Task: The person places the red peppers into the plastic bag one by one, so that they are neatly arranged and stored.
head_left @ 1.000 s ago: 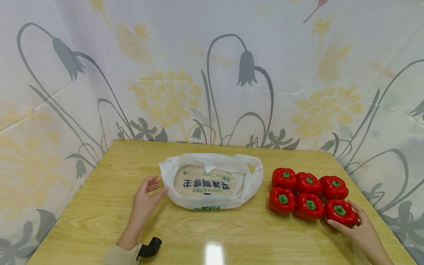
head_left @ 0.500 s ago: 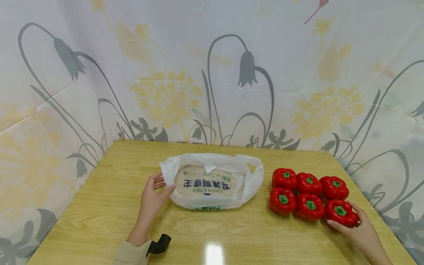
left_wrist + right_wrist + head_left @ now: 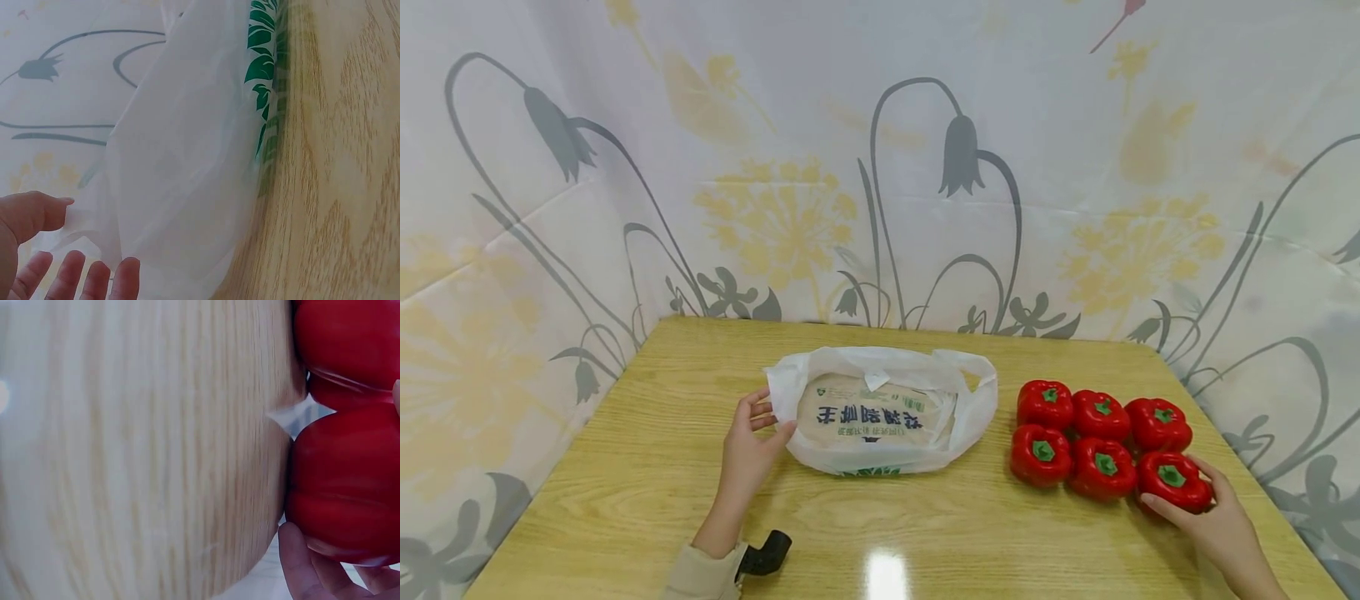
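A white plastic bag [image 3: 887, 458] with a green leaf print lies with its mouth spread, showing a beige surface with dark blue characters inside. My left hand [image 3: 752, 433] is at its left edge, thumb over the rim and fingers beside the side wall. In the left wrist view, a gap separates the thumb from the spread fingers [image 3: 128, 278], near the white film. My right hand [image 3: 1221, 521] holds the front right red bell pepper [image 3: 1187, 492], thumb at its near side and fingers round the far right side. That pepper [image 3: 350, 481] rests on the table.
Several other red bell peppers [image 3: 1101, 467] with green stems stand in two rows left of the held one. The wooden table [image 3: 970, 542] ends at a floral cloth [image 3: 775, 125] behind and at both sides. A black angled piece [image 3: 767, 554] sits on the left wrist.
My left hand has moved right and slightly up from beside the bag to its left edge. My right hand and the peppers stay in place.
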A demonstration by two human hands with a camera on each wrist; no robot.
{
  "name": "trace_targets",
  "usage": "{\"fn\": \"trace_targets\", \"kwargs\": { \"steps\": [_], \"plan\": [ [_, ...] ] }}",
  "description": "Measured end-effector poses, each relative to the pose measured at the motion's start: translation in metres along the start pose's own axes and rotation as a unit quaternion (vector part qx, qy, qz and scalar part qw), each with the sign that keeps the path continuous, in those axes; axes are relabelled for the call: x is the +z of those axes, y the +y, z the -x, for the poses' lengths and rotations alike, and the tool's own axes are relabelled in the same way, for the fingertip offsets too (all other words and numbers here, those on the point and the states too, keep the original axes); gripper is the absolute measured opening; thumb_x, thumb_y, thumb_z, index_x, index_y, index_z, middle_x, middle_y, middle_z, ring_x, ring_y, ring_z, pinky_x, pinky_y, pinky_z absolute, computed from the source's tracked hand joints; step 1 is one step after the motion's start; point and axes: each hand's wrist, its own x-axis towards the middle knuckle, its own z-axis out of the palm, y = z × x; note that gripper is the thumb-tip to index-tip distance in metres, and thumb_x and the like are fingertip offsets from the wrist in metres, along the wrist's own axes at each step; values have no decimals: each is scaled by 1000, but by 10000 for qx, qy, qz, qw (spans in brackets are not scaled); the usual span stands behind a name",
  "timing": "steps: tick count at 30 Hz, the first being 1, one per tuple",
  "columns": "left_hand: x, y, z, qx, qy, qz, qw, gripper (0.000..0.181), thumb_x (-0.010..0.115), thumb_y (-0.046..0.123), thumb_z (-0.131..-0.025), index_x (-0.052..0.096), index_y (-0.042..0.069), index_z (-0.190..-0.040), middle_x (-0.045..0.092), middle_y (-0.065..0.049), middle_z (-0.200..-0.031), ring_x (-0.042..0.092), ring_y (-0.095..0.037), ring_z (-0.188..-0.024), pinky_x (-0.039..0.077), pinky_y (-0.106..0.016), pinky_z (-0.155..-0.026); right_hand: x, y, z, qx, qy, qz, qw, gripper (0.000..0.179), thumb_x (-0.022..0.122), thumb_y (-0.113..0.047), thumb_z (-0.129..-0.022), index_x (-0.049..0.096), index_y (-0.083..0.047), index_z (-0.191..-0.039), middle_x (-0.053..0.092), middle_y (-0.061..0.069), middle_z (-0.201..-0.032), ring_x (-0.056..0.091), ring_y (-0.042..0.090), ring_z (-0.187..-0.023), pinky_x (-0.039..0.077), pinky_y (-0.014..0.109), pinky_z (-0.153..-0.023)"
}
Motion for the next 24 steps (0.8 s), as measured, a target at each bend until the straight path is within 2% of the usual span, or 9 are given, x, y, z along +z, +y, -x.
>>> {"fn": "trace_targets", "kwargs": {
  "steps": [4,14,24],
  "plan": [
    [-1,1,0,22,7,10,10000,57,68,6,-83,40,4,-133,50,-17,-115,54,-32,-101,49,-41,-78,1,1,0,62,73,13,10000,108,69,-46,-81,-2,6,-145,14,38,-141,20,54,-124,25,65,-94],
    [-2,1,1,-42,14,32,10000,55,67,5,-83,42,5,-132,52,-16,-110,56,-29,-94,47,-24,-67,1,-8,4,287,236,-130,9992,109,67,-48,-81,-3,4,-145,12,37,-142,21,53,-124,25,65,-95],
    [-2,4,1,-70,45,37,10000,54,67,3,-83,42,5,-131,53,-17,-109,56,-28,-89,46,-22,-63,-3,-18,11,335,514,-526,9967,104,66,-44,-84,-3,2,-146,9,35,-145,21,53,-125,28,63,-94]
  ]
}}
